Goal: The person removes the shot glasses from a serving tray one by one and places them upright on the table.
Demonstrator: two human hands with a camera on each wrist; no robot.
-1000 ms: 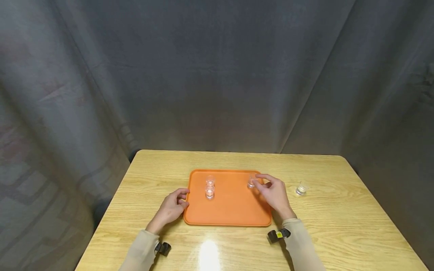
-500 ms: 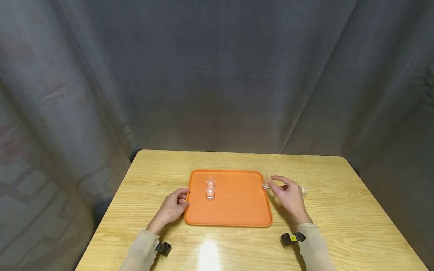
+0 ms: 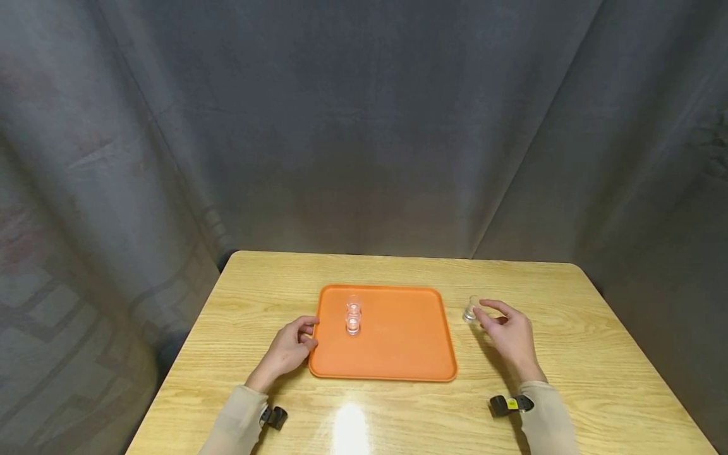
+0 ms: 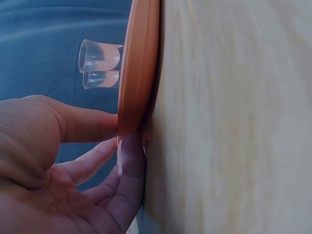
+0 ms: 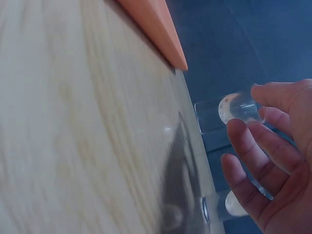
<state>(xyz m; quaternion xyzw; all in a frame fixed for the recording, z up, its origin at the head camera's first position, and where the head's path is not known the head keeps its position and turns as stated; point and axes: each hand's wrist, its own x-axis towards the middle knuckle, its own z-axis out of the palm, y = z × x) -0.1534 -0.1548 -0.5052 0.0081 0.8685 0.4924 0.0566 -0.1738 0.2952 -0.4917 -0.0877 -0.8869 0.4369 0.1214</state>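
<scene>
My left hand (image 3: 290, 346) pinches the left rim of an orange tray (image 3: 392, 366). In the left wrist view its thumb lies at the rim and the other fingers curl against the tray's edge and underside. Two clear shot glasses (image 3: 353, 324) stand upright on the tray, one close behind the other. To the right of the tray, my right hand (image 3: 510, 335) holds another clear shot glass (image 3: 470, 311) by its upper part, between thumb and fingers, close over the table. A further shot glass (image 5: 222, 207) shows behind the right fingers in the right wrist view; the hand hides it in the head view.
The tray lies on a light wood table (image 3: 398, 417) with rounded far corners. Grey curtains (image 3: 364, 139) hang behind the table and along both sides. A dark wrist camera (image 3: 274, 417) is strapped at the left sleeve, and another (image 3: 500, 406) at the right.
My right hand has carried its shot glass rightward, from over the tray's right side to over the bare wood, now covering the other glass there. The left hand stays at the rim.
</scene>
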